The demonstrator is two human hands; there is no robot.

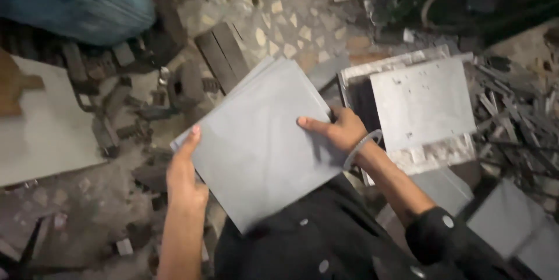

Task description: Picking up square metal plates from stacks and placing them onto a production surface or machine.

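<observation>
Head view: a terrazzo floor [291,23] with pale chips lies beyond the fingers, littered with dark metal offcuts [512,111] to the right of them. The left hand [185,178] grips the left edge of a stack of flat grey rectangular sheets [256,140], fingers [192,140] closed along its border. The right hand [340,131] clasps the stack's right edge, thumb on top. Just past the right fingers a shallow grey metal tray [402,160] holds another grey sheet [422,102]. Left of the left fingers lies a pale board [46,134].
</observation>
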